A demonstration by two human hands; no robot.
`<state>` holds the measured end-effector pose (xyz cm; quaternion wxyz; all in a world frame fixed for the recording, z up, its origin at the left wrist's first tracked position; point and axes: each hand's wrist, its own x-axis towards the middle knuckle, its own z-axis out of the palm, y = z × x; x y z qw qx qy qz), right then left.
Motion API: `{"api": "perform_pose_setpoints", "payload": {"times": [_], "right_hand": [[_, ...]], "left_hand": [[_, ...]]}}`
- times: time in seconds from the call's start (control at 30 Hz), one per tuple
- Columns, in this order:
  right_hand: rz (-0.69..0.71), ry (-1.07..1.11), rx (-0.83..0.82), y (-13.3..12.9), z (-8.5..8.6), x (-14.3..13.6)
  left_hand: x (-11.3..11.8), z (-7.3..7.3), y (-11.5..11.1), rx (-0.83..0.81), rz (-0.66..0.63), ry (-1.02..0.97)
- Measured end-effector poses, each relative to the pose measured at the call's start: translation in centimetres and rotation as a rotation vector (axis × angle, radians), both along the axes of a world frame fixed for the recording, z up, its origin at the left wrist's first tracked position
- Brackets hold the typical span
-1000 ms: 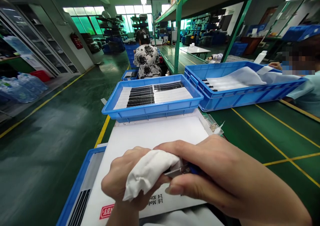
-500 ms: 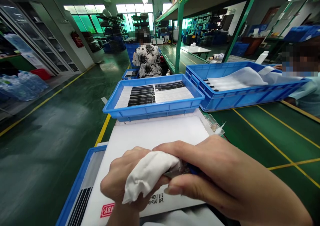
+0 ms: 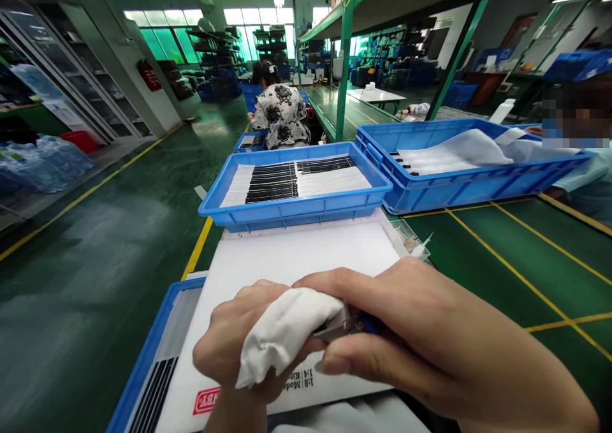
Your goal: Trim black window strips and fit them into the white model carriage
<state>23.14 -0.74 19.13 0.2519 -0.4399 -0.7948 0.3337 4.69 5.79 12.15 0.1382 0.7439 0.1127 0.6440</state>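
My left hand [image 3: 229,340] is closed in a fist over the white board [image 3: 306,254]. White cloth [image 3: 280,334] covers its thumb like a loose sleeve, with a frilled end near the wrist. What the curled fingers hold, if anything, is hidden. My right hand [image 3: 406,318] comes in from the right, its thumb and forefinger closed around a small metal tool with a blue part [image 3: 370,322]. The tool's thin metal end [image 3: 335,328] meets the tip of the cloth-covered thumb. Most of this tool is covered by my fingers, so its kind is unclear.
Beyond the board stands a blue tray [image 3: 296,206] with rows of black-and-white strips. Another blue tray [image 3: 138,356] sits low on the left. A larger blue crate [image 3: 459,194] with white sheets is at right. Two people [image 3: 282,114] work nearby. A green shelf post [image 3: 345,63] rises ahead.
The person ahead has turned their head and upper body slightly left. My hands and the tool have hardly moved; the view has shifted a little.
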Motion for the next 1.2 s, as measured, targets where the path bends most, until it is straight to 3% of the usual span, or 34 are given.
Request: {"api": "perform_pose_setpoints", "payload": {"times": [0.47,0.7,0.93,1.2], "right_hand": [[0.001,0.0,-0.012,0.1,-0.2,0.0],[-0.005,0.006,-0.01,0.1,-0.2,0.1],[0.003,-0.027,0.002,0.0,0.0,0.2],[-0.01,-0.054,0.028,-0.1,0.0,0.0]], "left_hand": [[-0.2,-0.3,-0.1,-0.01,-0.048,-0.026],[-0.1,-0.4,-0.1,-0.026,-0.03,-0.042],[-0.1,0.7,0.3,0.044,0.004,0.035],[-0.1,0.3,-0.2,-0.005,0.029,0.016]]}}
